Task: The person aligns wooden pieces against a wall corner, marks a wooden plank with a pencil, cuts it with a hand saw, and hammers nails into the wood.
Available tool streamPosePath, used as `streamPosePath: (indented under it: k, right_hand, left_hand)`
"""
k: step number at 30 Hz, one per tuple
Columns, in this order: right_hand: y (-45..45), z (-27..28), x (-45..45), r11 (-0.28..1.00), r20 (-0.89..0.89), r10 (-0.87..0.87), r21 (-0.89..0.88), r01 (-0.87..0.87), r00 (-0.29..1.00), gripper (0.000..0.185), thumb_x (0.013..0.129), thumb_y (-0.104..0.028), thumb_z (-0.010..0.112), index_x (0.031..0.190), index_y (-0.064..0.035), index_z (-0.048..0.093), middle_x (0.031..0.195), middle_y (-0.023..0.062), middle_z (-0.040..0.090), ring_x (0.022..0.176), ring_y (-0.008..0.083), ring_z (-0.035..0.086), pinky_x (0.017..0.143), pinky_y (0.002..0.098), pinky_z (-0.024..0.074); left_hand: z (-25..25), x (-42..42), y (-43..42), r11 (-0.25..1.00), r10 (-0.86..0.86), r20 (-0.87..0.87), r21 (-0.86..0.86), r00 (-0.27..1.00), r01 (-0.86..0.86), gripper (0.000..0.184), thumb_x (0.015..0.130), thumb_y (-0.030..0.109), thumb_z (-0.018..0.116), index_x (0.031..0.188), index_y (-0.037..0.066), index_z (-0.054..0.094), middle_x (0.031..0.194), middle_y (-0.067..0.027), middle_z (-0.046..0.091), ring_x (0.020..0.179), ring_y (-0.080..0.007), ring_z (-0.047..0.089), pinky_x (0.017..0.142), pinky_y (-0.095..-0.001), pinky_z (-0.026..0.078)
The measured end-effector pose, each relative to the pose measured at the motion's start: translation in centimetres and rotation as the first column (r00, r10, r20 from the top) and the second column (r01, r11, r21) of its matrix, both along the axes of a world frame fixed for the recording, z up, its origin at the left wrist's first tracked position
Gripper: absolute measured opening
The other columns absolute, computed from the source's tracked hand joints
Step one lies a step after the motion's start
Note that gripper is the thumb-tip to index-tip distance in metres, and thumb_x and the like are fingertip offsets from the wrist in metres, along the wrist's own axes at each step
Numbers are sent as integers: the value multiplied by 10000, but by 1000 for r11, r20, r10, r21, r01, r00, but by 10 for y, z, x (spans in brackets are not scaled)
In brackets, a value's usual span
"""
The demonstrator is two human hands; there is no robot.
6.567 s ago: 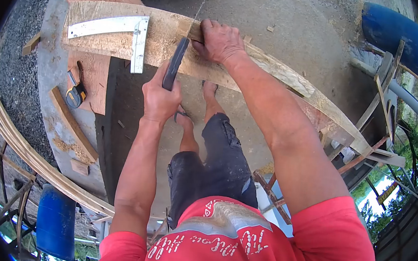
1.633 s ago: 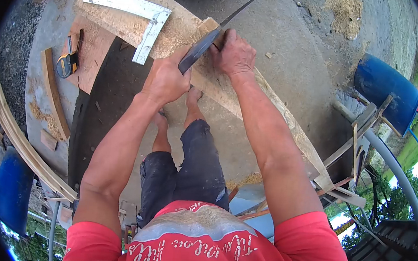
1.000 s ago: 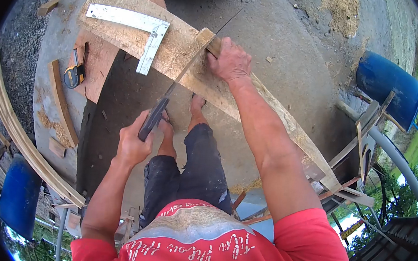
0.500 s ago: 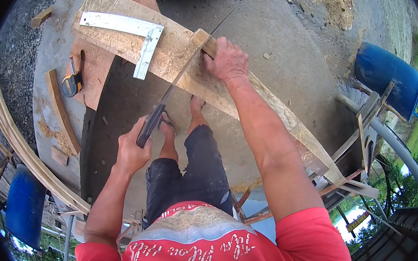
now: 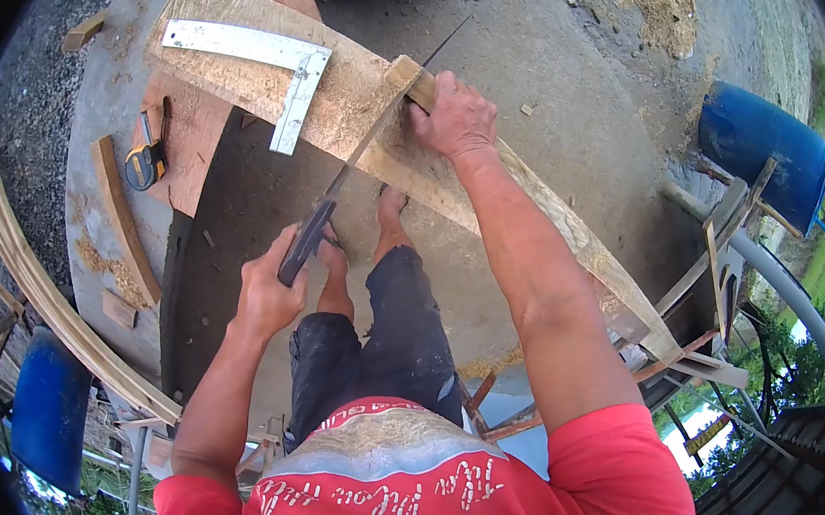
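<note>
My left hand (image 5: 270, 289) is wrapped around the dark handle of a handsaw (image 5: 369, 141). The blade slants up and to the right, crossing a short wood piece (image 5: 405, 73) that lies on a long plank (image 5: 356, 118). My right hand (image 5: 456, 118) grips this piece just right of the blade and presses it against the plank. Sawdust covers the plank around the cut. A metal try square (image 5: 302, 88) rests on the plank to the left of the saw.
A tape measure (image 5: 145, 164) sits on a reddish board (image 5: 180, 141) at left. Nearby are a curved wood strip (image 5: 124, 220) and a small offcut (image 5: 117, 310). Long strips (image 5: 60, 303) run along the left. Blue barrels stand at right (image 5: 766, 148) and lower left (image 5: 50, 411).
The saw and my left hand have shifted slightly up and to the right. My right hand keeps its hold on the wood piece.
</note>
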State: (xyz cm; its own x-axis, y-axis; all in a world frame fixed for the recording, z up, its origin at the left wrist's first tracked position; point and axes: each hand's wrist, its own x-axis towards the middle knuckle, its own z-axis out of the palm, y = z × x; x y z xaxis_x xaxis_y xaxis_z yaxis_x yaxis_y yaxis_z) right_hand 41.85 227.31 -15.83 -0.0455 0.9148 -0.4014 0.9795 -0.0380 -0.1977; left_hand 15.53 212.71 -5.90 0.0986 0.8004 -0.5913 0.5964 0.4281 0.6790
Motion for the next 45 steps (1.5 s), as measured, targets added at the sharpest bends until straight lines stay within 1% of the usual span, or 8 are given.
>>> streamPosePath:
  k: [5, 7, 12, 21, 28, 35, 38, 45]
  right_hand:
    - [1, 0, -2, 1000, 5, -2, 0, 2, 1000, 456, 752, -423, 657, 992, -73, 493, 972, 142, 641, 926, 308, 618, 790, 435, 489]
    - [1, 1, 2, 1000, 32, -13, 4, 13, 999, 456, 752, -429, 654, 988, -75, 492, 967, 138, 641, 925, 306, 619, 785, 435, 491]
    - [-1, 1, -3, 1000, 65, 13, 11, -14, 998, 460, 754, -436, 649, 992, -75, 492, 976, 131, 641, 934, 295, 619, 786, 430, 491]
    - [0, 1, -1, 1000, 28, 21, 20, -22, 999, 474, 751, -433, 653, 1002, -65, 491, 970, 142, 641, 948, 303, 613, 791, 426, 493]
    - [-2, 2, 0, 999, 37, 15, 31, -16, 999, 461, 748, -429, 666, 967, -60, 497, 951, 147, 640, 922, 312, 617, 775, 430, 495]
    - [0, 11, -10, 1000, 83, -11, 19, 9, 997, 455, 770, -445, 654, 960, -67, 485, 951, 139, 635, 923, 315, 615, 750, 454, 491]
    - [-5, -5, -12, 994, 37, 23, 107, -27, 999, 465, 777, -467, 632, 961, -68, 479, 904, 169, 641, 839, 357, 633, 707, 484, 491]
    - [-5, -1, -10, 997, 147, 10, 77, -22, 989, 463, 785, -457, 635, 971, -67, 469, 915, 174, 631, 854, 363, 626, 709, 488, 488]
  left_hand:
    - [-12, -35, -37, 996, -34, -32, 81, 999, 36, 488, 746, -24, 559, 1230, 39, 550, 984, -194, 659, 951, -175, 656, 814, -273, 480]
    - [-30, 14, 23, 996, 19, 101, 84, 995, -27, 461, 730, 5, 573, 1187, 62, 563, 890, -218, 652, 864, -358, 649, 724, -372, 518]
    - [-48, 54, 73, 996, -10, 61, 94, 998, 4, 420, 768, 57, 587, 1186, 36, 551, 888, -265, 621, 838, -422, 597, 695, -359, 501]
    - [-53, -30, -40, 996, -5, 27, 93, 1000, 3, 466, 737, -12, 583, 1202, -8, 552, 1086, -213, 637, 1061, -296, 614, 894, -320, 471]
    - [-49, 40, 51, 945, 47, 205, 309, 978, -110, 452, 763, 51, 637, 1204, 0, 558, 855, -138, 656, 704, -130, 612, 691, -288, 493]
    - [-14, -41, 41, 785, 209, -106, 611, 972, -102, 602, 892, 439, 533, 1232, -58, 517, 862, -162, 627, 762, -180, 597, 706, -291, 477]
    - [-22, -87, 41, 665, 336, -327, 746, 884, 23, 505, 841, 303, 618, 1221, -22, 545, 932, -216, 648, 802, -329, 647, 716, -359, 497]
    - [-63, -126, 78, 628, 260, -597, 702, 759, 337, 516, 731, 345, 715, 1164, 91, 596, 760, -69, 602, 674, -246, 587, 641, -348, 458]
